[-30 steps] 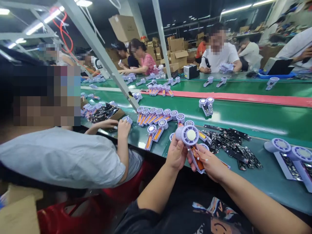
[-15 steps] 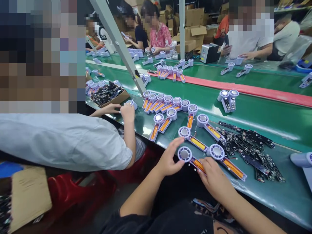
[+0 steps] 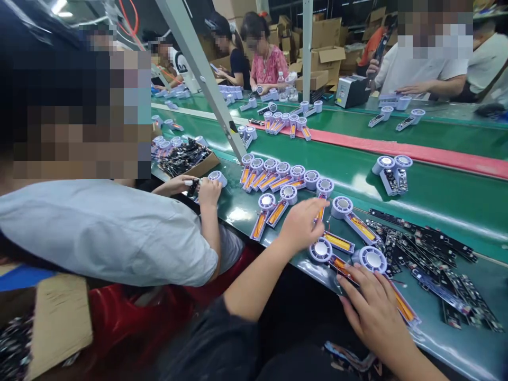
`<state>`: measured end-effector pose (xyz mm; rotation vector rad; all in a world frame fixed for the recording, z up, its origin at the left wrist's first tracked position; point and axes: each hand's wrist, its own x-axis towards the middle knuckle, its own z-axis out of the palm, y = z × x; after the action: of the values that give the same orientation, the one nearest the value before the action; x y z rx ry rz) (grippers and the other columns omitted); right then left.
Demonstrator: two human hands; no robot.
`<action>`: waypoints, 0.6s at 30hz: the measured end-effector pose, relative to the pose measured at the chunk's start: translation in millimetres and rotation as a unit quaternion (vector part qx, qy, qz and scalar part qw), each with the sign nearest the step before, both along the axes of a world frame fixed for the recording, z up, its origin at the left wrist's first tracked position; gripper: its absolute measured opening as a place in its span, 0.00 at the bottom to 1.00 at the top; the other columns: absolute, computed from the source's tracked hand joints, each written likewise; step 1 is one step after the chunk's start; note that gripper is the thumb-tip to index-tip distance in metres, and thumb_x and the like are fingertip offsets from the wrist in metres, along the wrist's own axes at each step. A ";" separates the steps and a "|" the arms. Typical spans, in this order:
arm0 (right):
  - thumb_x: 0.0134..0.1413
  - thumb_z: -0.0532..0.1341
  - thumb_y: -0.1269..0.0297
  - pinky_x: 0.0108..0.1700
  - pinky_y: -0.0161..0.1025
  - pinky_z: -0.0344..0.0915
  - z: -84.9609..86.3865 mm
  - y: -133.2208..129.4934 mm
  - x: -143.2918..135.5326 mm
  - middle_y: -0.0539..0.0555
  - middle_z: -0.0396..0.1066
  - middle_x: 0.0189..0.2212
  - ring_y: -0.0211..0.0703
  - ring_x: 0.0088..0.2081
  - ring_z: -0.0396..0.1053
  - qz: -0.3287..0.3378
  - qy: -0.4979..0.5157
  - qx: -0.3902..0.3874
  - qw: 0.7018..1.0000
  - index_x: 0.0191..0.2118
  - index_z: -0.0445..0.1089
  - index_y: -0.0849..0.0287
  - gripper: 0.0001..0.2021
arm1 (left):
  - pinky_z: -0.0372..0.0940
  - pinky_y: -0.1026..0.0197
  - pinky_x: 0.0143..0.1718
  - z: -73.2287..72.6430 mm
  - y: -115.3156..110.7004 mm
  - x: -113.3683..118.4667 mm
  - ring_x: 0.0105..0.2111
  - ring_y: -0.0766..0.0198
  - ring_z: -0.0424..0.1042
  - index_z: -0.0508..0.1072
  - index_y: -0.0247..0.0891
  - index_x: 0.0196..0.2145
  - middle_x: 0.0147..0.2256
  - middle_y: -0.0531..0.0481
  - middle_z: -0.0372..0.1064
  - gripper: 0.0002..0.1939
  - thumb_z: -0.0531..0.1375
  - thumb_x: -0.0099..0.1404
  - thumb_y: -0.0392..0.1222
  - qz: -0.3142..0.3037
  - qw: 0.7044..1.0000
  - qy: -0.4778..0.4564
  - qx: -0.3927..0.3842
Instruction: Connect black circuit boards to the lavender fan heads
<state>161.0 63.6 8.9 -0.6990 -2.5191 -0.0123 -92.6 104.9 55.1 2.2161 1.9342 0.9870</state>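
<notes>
My left hand (image 3: 304,225) reaches over the bench, index finger stretched out and thumb apart. It covers the round head of a lavender handheld fan housing whose open handle (image 3: 339,242), with an orange-yellow insert, sticks out to its right. The fingertips are near another housing (image 3: 325,186) behind. My right hand (image 3: 375,304) lies with fingers spread over the handle end of the nearest fan housing (image 3: 320,250), partly hiding it. Beside that hand, a larger-looking fan housing (image 3: 373,258) points toward the front edge, its handle partly covered by my fingers. Thin wires show at the handles.
Black circuit boards (image 3: 420,248) lie piled at the right. More fan housings (image 3: 283,169) stand in a row behind. At left, a co-worker's hands (image 3: 209,191) handle a part near a carton of boards (image 3: 186,159). A slanted metal post (image 3: 206,79) rises from the line; a red strip (image 3: 357,143) crosses it.
My left hand has moved away from the nearest housing, up over the one behind it. My right hand's fingers have spread over the handles. The view has shifted slightly; the co-worker's hands have come together.
</notes>
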 end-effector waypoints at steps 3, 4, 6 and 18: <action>0.69 0.56 0.57 0.68 0.54 0.46 -2.2 -8.7 -6.4 0.56 0.73 0.56 0.53 0.60 0.64 -0.013 0.048 -0.033 0.998 0.53 0.72 0.50 0.13 | 0.59 0.48 0.65 18.4 68.9 -5.7 0.66 0.55 0.60 0.61 0.40 0.66 0.68 0.45 0.58 0.33 0.51 0.64 0.26 0.026 0.984 0.132 -0.113; 0.69 0.56 0.56 0.68 0.54 0.45 -1.9 -11.5 -7.5 0.55 0.73 0.56 0.53 0.60 0.65 -0.021 0.064 -0.042 0.997 0.52 0.73 0.49 0.13 | 0.57 0.43 0.66 21.0 87.9 -6.1 0.68 0.50 0.56 0.58 0.43 0.68 0.71 0.45 0.51 0.35 0.52 0.65 0.25 0.027 0.968 0.199 -0.150; 0.69 0.55 0.54 0.68 0.54 0.46 -1.0 -15.3 -6.7 0.55 0.74 0.56 0.53 0.60 0.65 -0.027 0.076 -0.043 0.996 0.52 0.73 0.48 0.14 | 0.59 0.40 0.63 22.5 114.6 -5.7 0.67 0.46 0.57 0.61 0.48 0.67 0.70 0.45 0.54 0.33 0.54 0.67 0.27 0.006 0.938 0.280 -0.206; 0.62 0.59 0.67 0.63 0.55 0.51 8.9 -0.4 18.9 0.58 0.71 0.57 0.55 0.57 0.65 -0.015 0.017 0.058 0.998 0.54 0.71 0.51 0.16 | 0.68 0.54 0.46 82.3 89.6 -24.7 0.51 0.52 0.70 0.66 0.42 0.61 0.62 0.37 0.58 0.25 0.51 0.69 0.28 0.036 0.944 0.316 -0.086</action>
<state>179.9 63.3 17.8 -0.6836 -2.4532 -0.1556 -117.3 194.5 137.5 2.5728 2.2216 0.0764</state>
